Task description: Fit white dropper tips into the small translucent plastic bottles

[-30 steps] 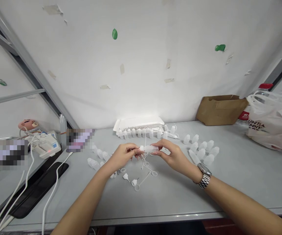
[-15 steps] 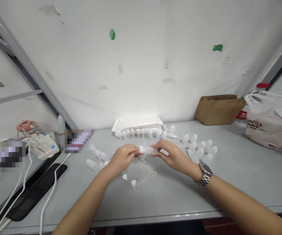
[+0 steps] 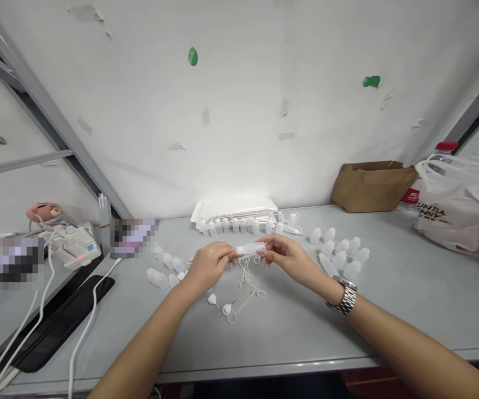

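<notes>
A small translucent squeeze bottle is held on its side above the table, between both hands. My left hand pinches its white tip end at the left. My right hand grips the bottle's right end between thumb and fingers. Beneath them lie several white ring straps with thin tails. Two white needle caps rest nearer to me, each with a thin needle. To the left of my left hand lie several translucent bottles. Beyond my right forearm several more bottles stand or lie.
A row of capped bottles stands at the back before a white tray. Further right are a cardboard box and a plastic bag. On the left are a black phone, white cables and a power strip.
My right wrist has rolled, turning the watch face out of sight. The bottle has risen slightly and its right end tilts up a little. My left hand keeps its pinch.
</notes>
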Demonstrator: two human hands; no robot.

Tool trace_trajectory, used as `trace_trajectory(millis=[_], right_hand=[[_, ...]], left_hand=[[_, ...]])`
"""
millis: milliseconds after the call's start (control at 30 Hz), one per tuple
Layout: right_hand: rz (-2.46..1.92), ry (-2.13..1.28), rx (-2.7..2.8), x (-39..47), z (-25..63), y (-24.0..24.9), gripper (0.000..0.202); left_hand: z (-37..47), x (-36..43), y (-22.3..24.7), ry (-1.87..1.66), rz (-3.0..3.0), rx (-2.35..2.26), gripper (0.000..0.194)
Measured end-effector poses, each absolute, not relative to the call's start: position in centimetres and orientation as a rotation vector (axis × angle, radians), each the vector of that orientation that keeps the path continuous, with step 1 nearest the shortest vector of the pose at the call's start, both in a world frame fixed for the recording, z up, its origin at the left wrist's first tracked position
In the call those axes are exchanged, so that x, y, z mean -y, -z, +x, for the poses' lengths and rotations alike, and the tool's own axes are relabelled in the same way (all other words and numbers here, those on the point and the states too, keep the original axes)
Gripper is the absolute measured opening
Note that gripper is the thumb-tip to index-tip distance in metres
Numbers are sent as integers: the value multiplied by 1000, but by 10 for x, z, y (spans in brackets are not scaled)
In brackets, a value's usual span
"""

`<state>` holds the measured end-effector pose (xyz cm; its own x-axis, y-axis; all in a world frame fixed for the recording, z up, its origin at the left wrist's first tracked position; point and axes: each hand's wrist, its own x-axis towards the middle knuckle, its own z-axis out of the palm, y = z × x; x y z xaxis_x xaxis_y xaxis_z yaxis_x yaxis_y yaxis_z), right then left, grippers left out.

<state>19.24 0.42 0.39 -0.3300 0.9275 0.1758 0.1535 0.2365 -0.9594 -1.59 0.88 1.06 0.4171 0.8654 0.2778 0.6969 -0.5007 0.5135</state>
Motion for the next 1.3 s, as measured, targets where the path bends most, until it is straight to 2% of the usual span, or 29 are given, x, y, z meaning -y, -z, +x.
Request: trace_trajectory(millis=[67, 200, 300, 400, 533, 700, 833, 1033, 1133, 1300], right_hand=[[-1081, -1192, 1682, -4, 192, -5, 28], [-1177, -1232, 1716, -3, 192, -2, 46], [-1100, -1132, 1727, -4, 194, 1, 30], [-950, -1080, 1779, -5, 197, 2, 32], [-977, -1060, 1786, -3, 197, -1, 21], [-1155, -1059, 1776, -1, 195, -9, 34], [-1106, -1050, 1764, -3, 196, -8, 27], [-996, -886, 1874, -2, 198, -4, 17], [-968, -770, 1945, 0, 198, -4, 17], [-1027, -660, 2013, 3, 195, -2, 15]], left_hand=[[-15, -8, -10, -746, 2368, -1326, 30], [-13, -7, -9, -744, 2403, -1348, 31], [-14, -8, -8, -758, 2424, -1388, 31], [-15, -8, -7, -781, 2429, -1390, 32], [-13, -6, -5, -829, 2504, -1348, 32], [-9, -3, -7, -743, 2493, -1337, 32], [-7, -2, -13, -711, 2228, -1340, 25], [-7, 0, -15, -732, 1999, -1224, 25], [-9, -2, -11, -735, 2118, -1213, 21], [-11, -5, 5, -875, 2727, -1228, 21]])
